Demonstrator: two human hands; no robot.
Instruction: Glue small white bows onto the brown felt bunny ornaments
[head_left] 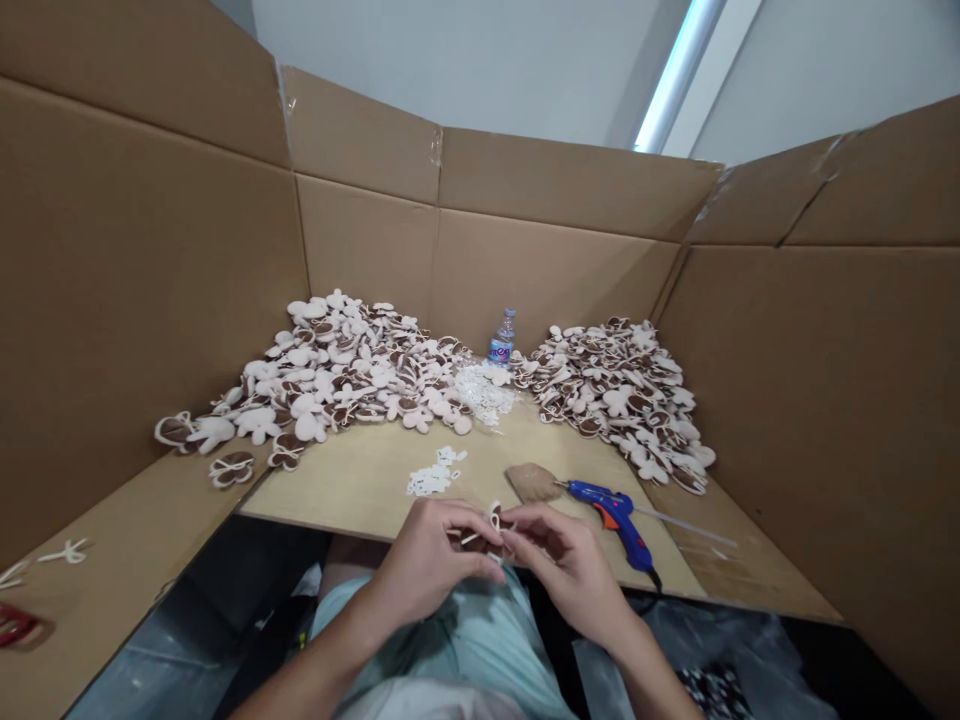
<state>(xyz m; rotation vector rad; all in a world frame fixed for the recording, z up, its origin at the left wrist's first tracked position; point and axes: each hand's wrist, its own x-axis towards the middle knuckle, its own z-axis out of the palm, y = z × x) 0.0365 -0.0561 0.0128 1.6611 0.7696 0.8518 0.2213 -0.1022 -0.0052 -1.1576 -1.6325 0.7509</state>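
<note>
Above your light teal-clad lap (487, 640), your left hand (431, 550) curled half closed, fingers and thumb bent around one small brown-and-white fabric piece (491, 540) with a cream cord bow. Your right hand (566, 555) met it from the other side, thumb and forefinger pinching its edge, the remaining fingers bent inward. The piece sat between both hands, just before the near edge of a pale board (352, 490). At far left lay one red object (15, 625), cut off by the view, and two cream cord pieces (66, 551), one of them partly out of view.

To your right, one blue hot-glue gun (616, 520) lay on its side, a translucent glue stick (686, 525) jutting from its rear, its nozzle at one brown pad (532, 483). Left of that lay one loose cluster of small white tags (433, 478), too many to count. Two finished-looking bow pieces (231, 469) lay at the front of the left heap (352, 370); it and the right heap (622, 400) were beyond counting. Between the two heaps stood one labelled plastic bottle (502, 338), behind a second, larger pile of white tags (486, 392). Cardboard walls (555, 260) rose behind.
</note>
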